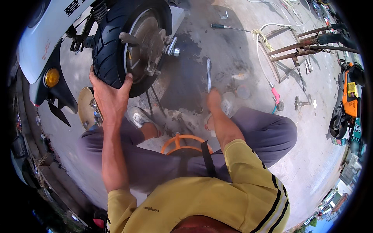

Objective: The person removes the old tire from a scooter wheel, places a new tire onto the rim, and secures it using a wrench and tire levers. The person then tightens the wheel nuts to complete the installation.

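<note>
My left hand presses against the bottom of a black tyre, thumb on one side and fingers on the other. The tyre is on a scooter wheel with a dusty hub, and a bolt with a shiny nut sticks out of its axle. Low over the ground between my feet, my right hand is closed round the near end of a long silver wrench, which points away from me. The fingers of that hand are partly hidden.
A screwdriver lies beyond the wrench. To the right are a metal frame, a pink-handled air tool on a hose and a hammer. A tan bowl holds metal parts at left. Beneath me is an orange stool.
</note>
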Motion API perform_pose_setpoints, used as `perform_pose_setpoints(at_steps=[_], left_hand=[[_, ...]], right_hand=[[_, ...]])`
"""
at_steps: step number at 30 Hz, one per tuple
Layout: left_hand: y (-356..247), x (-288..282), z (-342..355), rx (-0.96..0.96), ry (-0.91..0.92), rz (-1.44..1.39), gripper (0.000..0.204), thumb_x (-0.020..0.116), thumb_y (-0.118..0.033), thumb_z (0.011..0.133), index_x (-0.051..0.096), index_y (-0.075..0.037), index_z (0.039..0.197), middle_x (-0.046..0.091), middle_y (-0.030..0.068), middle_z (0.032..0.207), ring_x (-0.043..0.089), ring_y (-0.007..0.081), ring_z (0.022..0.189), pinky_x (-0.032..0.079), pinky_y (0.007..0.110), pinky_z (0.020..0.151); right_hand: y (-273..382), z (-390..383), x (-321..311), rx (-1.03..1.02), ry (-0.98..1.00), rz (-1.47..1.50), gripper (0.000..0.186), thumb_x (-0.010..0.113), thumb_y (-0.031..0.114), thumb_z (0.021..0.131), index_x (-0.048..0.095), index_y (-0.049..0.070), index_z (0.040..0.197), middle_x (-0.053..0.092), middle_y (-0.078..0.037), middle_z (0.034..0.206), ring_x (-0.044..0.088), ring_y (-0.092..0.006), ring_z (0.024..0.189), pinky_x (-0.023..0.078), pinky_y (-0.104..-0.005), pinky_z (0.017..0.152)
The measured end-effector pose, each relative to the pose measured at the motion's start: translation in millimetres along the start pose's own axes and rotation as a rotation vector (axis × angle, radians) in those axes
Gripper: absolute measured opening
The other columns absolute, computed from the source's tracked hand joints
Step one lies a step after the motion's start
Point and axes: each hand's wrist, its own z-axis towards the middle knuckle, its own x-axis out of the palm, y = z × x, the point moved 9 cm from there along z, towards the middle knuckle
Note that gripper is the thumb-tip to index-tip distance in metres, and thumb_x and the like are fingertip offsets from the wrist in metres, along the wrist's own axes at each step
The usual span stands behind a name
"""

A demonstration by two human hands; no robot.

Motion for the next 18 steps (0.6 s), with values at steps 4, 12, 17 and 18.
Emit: perform_pose_setpoints(at_steps=[4, 12, 17, 18], left_hand=[[8, -2, -5, -0.050, 0.025, -0.036, 0.099, 0.086, -0.030, 0.078, 0.031, 0.009, 0.151, 0.057, 0.0302, 0.134, 0.062, 0.0384, 0.122, 0.046, 0.043, 0.108], [7, -6, -14, 0.074, -0.011, -0.164, 0.114, 0.092, -0.031, 0.075, 0.021, 0.009, 0.154, 0.051, 0.0315, 0.140, 0.058, 0.0395, 0.127, 0.046, 0.045, 0.107], [46, 14, -35, -0.076, 0.087, -0.224, 0.107, 0.092, -0.032, 0.076, 0.026, 0.013, 0.148, 0.055, 0.0315, 0.135, 0.061, 0.0381, 0.123, 0.047, 0.044, 0.105], [57, 17, -39, -0.161, 0.117, -0.245, 0.106, 0.091, -0.032, 0.076, 0.027, 0.013, 0.147, 0.056, 0.0315, 0.134, 0.062, 0.0381, 0.122, 0.048, 0.044, 0.105]], right_hand=[[21, -6, -12, 0.056, 0.167, 0.029, 0.030, 0.069, 0.022, 0.093, 0.063, -0.001, 0.111, 0.068, -0.027, 0.116, 0.069, -0.0470, 0.107, 0.056, -0.0519, 0.092], [41, 1, -71, -0.238, -0.398, 0.256, 0.022, 0.061, 0.018, 0.095, 0.066, -0.003, 0.101, 0.062, -0.020, 0.081, 0.062, -0.0455, 0.077, 0.049, -0.0545, 0.074], [-3, 20, -63, -0.079, 0.008, 0.152, 0.023, 0.061, 0.018, 0.098, 0.070, -0.003, 0.099, 0.068, -0.014, 0.075, 0.067, -0.0272, 0.071, 0.049, -0.0426, 0.068], [-1, -1, -106, 0.109, -0.106, 0.489, 0.024, 0.059, 0.019, 0.100, 0.070, -0.001, 0.101, 0.067, -0.011, 0.073, 0.065, -0.0225, 0.069, 0.049, -0.0398, 0.065]])
